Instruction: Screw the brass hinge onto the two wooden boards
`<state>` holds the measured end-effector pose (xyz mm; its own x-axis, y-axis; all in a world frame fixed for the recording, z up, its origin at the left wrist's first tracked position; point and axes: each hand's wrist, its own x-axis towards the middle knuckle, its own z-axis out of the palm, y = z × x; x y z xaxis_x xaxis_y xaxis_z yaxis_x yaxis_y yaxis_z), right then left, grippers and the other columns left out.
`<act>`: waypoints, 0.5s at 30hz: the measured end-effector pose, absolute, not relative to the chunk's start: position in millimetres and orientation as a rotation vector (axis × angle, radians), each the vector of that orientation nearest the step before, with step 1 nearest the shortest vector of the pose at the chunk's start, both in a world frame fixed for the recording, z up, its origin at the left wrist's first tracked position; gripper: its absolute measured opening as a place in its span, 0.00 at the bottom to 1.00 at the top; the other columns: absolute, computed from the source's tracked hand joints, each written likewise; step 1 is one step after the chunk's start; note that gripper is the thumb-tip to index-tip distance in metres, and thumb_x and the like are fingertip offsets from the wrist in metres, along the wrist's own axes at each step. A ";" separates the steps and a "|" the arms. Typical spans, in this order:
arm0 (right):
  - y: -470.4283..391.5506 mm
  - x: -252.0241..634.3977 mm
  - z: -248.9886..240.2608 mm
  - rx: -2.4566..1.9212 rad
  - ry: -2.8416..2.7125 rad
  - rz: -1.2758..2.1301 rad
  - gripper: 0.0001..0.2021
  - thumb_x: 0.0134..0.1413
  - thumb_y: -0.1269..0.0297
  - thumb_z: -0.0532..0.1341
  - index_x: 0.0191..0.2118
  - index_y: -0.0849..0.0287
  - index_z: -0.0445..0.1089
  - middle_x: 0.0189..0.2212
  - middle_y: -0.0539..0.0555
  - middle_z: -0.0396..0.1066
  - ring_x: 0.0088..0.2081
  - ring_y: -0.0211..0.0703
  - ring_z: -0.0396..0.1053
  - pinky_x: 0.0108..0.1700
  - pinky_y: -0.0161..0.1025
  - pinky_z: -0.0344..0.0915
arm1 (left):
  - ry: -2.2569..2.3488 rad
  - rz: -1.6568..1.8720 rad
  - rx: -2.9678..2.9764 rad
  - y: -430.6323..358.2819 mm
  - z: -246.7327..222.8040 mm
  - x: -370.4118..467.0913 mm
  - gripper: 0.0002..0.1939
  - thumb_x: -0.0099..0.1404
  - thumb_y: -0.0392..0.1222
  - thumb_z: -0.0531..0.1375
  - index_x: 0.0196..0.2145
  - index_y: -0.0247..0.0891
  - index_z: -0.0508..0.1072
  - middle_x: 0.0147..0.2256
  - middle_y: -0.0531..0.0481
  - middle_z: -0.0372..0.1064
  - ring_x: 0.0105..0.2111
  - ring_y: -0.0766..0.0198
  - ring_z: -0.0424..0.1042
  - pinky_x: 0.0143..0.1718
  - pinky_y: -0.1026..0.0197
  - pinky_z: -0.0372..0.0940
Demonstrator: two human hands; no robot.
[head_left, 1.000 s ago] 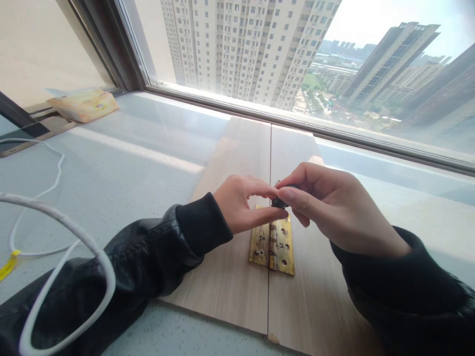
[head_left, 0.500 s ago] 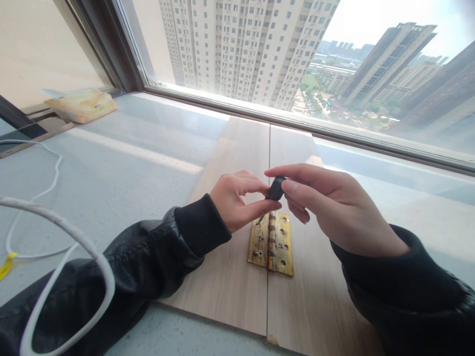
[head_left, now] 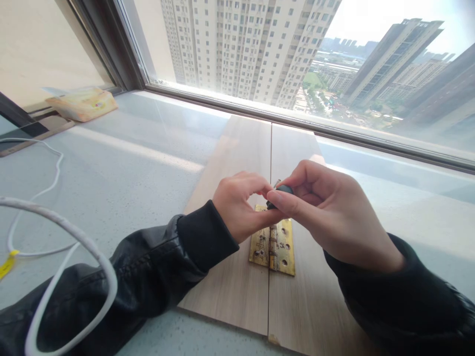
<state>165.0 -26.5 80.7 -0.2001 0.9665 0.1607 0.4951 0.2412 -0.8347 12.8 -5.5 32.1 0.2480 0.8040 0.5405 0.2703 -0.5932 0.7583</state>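
My left hand and my right hand meet over a brass hinge, both pinching a small black object between thumb and fingers. A thin metallic tip shows just above the object; the rest is hidden by the fingers. The hinge lies flat across the seam of two pale wooden boards. Screws sit in its left leaf, while several open holes show in the right leaf. My hands cover the hinge's upper part.
The boards lie on a speckled white surface below a window. A white cable loops at the left, with a yellow tag. A soft packet sits at the back left.
My right fingers have curled further around the black object, which has turned and come lower. My left hand has shifted slightly right and down.
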 end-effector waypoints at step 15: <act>-27.1 180.5 90.2 -1.068 -2.107 1.071 0.12 0.60 0.59 0.58 0.46 0.51 0.74 0.35 0.51 0.75 0.34 0.39 0.71 0.31 0.36 0.67 | 0.392 1.029 1.822 4.9 21.8 10.8 0.05 0.58 0.38 0.64 0.33 0.35 0.78 0.35 0.47 0.77 0.39 0.59 0.75 0.42 0.57 0.70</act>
<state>180.5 -27.1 90.2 -0.5392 0.8352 0.1082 0.4047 0.3697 -0.8364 10.8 4.9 21.8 0.5911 0.6509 0.4764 -0.1688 -0.4777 0.8621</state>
